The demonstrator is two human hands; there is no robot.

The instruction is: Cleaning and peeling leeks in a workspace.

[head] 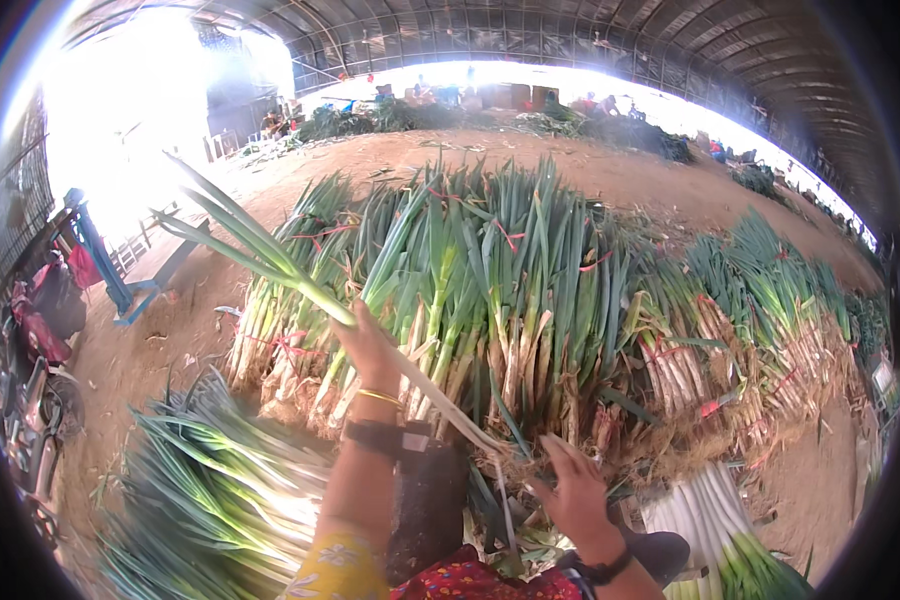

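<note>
My left hand (367, 345) is closed around the stalk of a long green onion (311, 289). Its green leaves point to the upper left and its roots to the lower right. Near that root end is my right hand (576, 495), fingers partly spread; whether it touches the roots cannot be told. A pale strip hangs just left of it. Peeled white-stemmed green onions (232, 465) lie in a pile at the lower left, and another peeled bunch (709, 517) lies at the lower right.
Unpeeled green onion bundles (525, 285) with red ties stretch across the middle, more bundles (780, 292) at the right. A blue metal stand (105, 262) and a parked two-wheeler (41, 427) are at the left. Far off, several people sit near green heaps (390, 116) on the dirt floor.
</note>
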